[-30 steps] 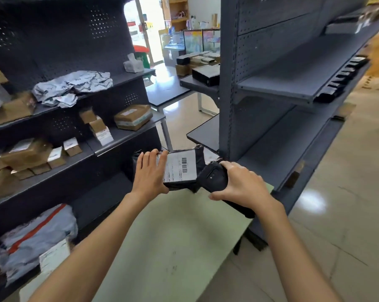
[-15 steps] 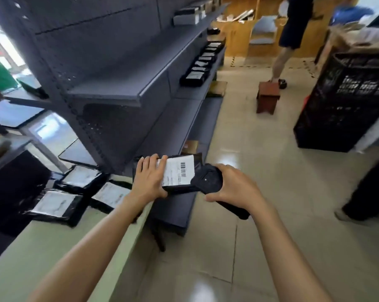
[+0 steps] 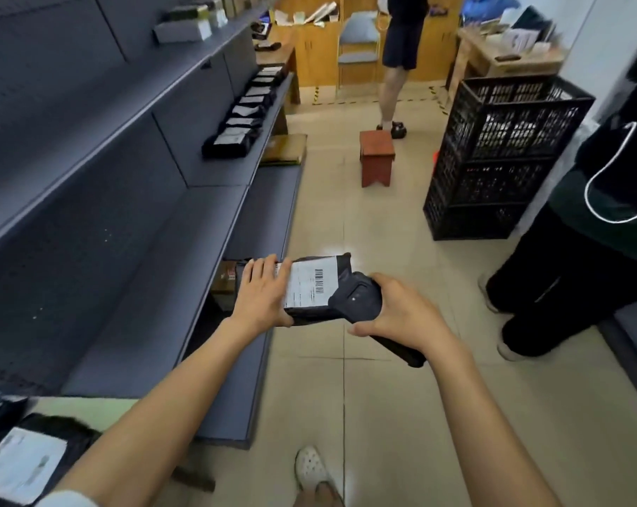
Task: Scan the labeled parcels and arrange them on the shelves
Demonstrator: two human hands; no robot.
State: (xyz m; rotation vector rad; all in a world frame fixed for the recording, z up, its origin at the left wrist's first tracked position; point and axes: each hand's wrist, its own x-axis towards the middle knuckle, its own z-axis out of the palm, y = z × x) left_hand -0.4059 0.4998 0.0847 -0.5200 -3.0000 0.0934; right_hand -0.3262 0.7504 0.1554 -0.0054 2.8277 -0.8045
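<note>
Since 1 second ago your view has turned from the end of the shelf unit to the aisle along it, while your 2 hands keep the same hold and stay in front of you. At the far left, a black parcel with a white label (image 3: 24, 459) lies on the pale green table (image 3: 101, 411), in the bottom corner. Next to it the grey shelves (image 3: 134, 323) run away from you, and a row of black labeled parcels (image 3: 243, 118) lies on the middle shelf, far down. Your left hand (image 3: 260, 296) grips the black parcel (image 3: 317, 283) at its left end, fingers lying over the top and thumb under the near edge; the parcel is in the air above the floor, just beside the lowest shelf, with its barcode label facing up. Your right hand (image 3: 393, 311) is wrapped around the black scanner (image 3: 360, 300), whose head touches the right edge of the parcel. Further right a small red stool (image 3: 377, 159) stands on the tiles, then a stack of black crates (image 3: 499, 155), and a person in dark trousers (image 3: 565, 279) stands at the right edge.
</note>
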